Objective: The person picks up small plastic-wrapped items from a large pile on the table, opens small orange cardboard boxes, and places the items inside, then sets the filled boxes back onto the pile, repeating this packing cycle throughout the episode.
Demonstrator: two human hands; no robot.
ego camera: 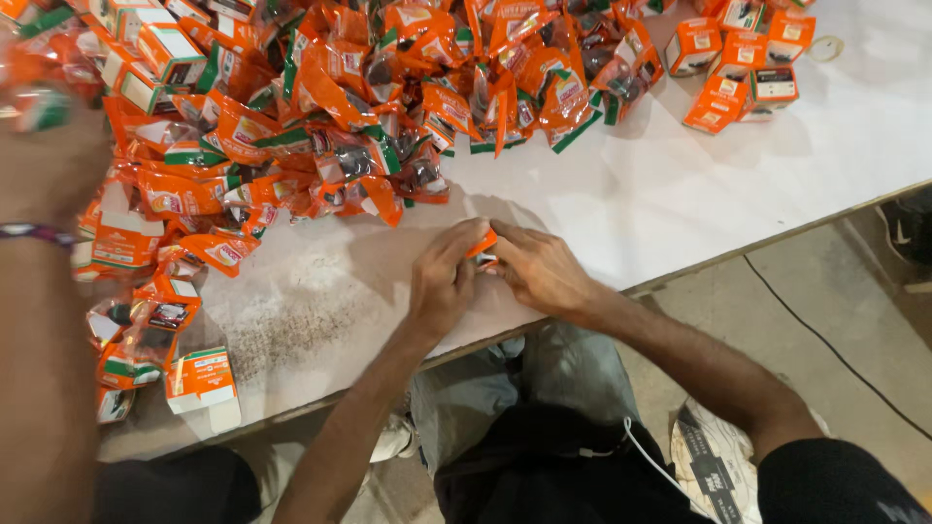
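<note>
The person's two hands meet near the front edge of the white desk (pixel 680 194), and between them sits one small orange packet (pixel 482 244). The left hand (pixel 442 281) comes to it from the lower left, and the right hand (pixel 539 270) from the right. Both pairs of fingers are closed on the packet: the left fingers (pixel 464 238) curl over its top left end, and the right fingers (pixel 507 245) cover its right end. Only a short orange strip shows in the gap, with a small white part just below it.

So the packet lies directly at the fingertips of both hands, not to one side. The visible strip runs slanted, from lower left to upper right, but most of the packet is hidden, so its true long axis I cannot tell for sure. Neither hand is clearly nearer; both touch it.

The large heap of orange-and-green sachets (pixel 388 107) lies behind the hands, toward the far side of the desk, apart from the fingers. Small folded orange cartons (pixel 738 68) stand at the far right, well apart. One more carton (pixel 202 378) lies at the near left edge. At the far left, another person's arm (pixel 39 320) with a wristband is blurred.
</note>
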